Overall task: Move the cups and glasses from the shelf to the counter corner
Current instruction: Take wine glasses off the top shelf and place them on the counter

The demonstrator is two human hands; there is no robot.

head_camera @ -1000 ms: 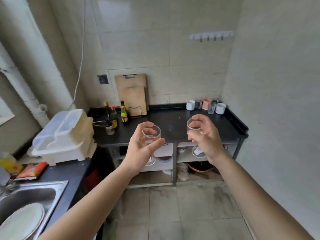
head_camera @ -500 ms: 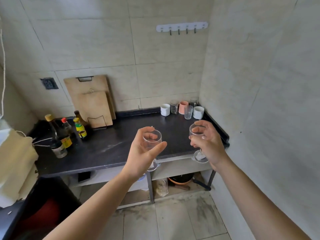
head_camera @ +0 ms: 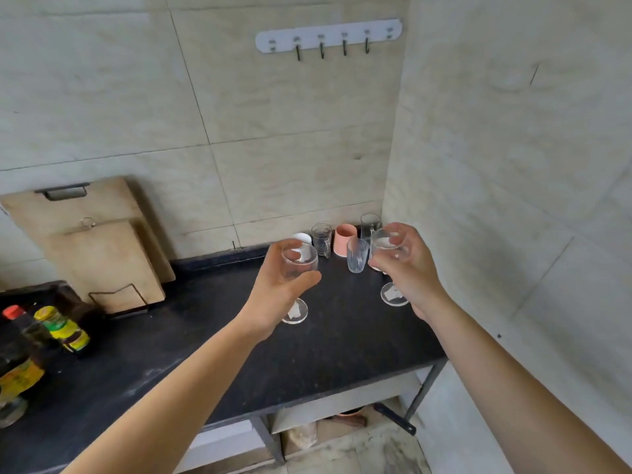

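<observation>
You've got a stemmed glass in each hand. Left hand (head_camera: pixel 273 289) is wrapped round the bowl of the left glass (head_camera: pixel 298 268), thumb in front, fingers behind; its foot hangs below the hand w/ a white sticker on it. Right hand (head_camera: pixel 408 268) grips the right glass (head_camera: pixel 388 246) the same way, by the bowl, foot showing just under the wrist. Holding by the bowl, not the stem, looks sensible: less swing, and both stay upright.

Both glasses hang over the black counter (head_camera: pixel 205 343), not set down yet as far as I can tell, near the back-right corner. That corner already has a cluster: white cup (head_camera: pixel 302 238), small clear glass (head_camera: pixel 321 238), pink cup (head_camera: pixel 344 244), tall tumbler (head_camera: pixel 357 255) in front, another glass (head_camera: pixel 370 223) right vs the wall. They're packed tight into the corner, prob. to leave the rest of the counter for work.

Free space is in front of that cluster, so aim the feet there. Watch the right glass: it's v. near the tumbler, easy to clink.
</observation>
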